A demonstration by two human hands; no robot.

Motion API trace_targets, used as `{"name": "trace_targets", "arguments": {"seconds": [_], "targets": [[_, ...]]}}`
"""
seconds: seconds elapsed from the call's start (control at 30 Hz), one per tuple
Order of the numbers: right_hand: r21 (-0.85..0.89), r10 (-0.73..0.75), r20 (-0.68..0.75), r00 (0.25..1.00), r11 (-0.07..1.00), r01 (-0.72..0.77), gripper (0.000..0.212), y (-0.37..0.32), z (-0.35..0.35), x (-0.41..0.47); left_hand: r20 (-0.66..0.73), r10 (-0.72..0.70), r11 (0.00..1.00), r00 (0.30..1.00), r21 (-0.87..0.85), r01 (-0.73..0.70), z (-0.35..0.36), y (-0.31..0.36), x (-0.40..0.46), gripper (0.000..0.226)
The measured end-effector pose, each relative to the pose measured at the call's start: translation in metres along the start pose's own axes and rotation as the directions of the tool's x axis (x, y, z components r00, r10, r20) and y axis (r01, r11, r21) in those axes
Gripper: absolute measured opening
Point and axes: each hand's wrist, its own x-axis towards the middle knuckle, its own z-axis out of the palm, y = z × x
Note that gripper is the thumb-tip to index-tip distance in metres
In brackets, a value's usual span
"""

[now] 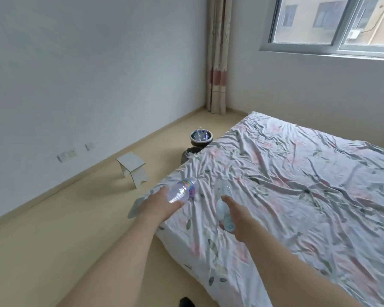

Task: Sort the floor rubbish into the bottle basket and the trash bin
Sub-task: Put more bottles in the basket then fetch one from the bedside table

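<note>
My left hand (159,204) grips a clear plastic bottle with a colourful label (182,189), held out over the bed's near left corner. My right hand (237,214) holds another clear bottle (223,203), upright and pale, above the bedsheet. Far ahead on the floor beside the bed stands the round bottle basket (201,137), with bottles showing inside. Just in front of it a dark trash bin (187,152) peeks out from behind the bed's far left corner, mostly hidden.
A bed with a crumpled floral sheet (297,185) fills the right side. A small white stool (132,168) stands on the beige floor near the left wall. A piece of paper (134,210) lies on the floor below my left hand. A curtain (216,63) hangs in the corner.
</note>
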Motion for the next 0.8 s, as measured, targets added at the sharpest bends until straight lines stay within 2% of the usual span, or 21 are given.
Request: {"name": "trace_targets", "arguments": {"seconds": [0.23, 0.37, 0.57, 0.8], "targets": [[0.041, -0.030, 0.064, 0.998, 0.999, 0.027, 0.047, -0.091, 0.113, 0.100, -0.047, -0.028, 0.995, 0.999, 0.092, 0.032, -0.084, -0.023, 0.132, 0.074], [0.034, -0.026, 0.110, 0.994, 0.999, 0.022, 0.046, -0.131, 0.186, 0.139, -0.057, -0.061, 0.996, 0.997, 0.068, 0.065, -0.130, -0.050, 0.196, 0.075], [-0.013, 0.014, 0.126, 0.992, 1.000, -0.012, 0.041, -0.167, 0.298, 0.196, -0.035, -0.139, 0.990, 0.990, 0.012, 0.140, -0.179, -0.124, 0.291, 0.067], [-0.042, 0.051, 0.106, 0.993, 0.998, -0.047, 0.056, -0.194, 0.475, 0.265, -0.057, -0.118, 0.993, 0.991, 0.000, 0.118, -0.257, -0.249, 0.416, 0.076]]}}
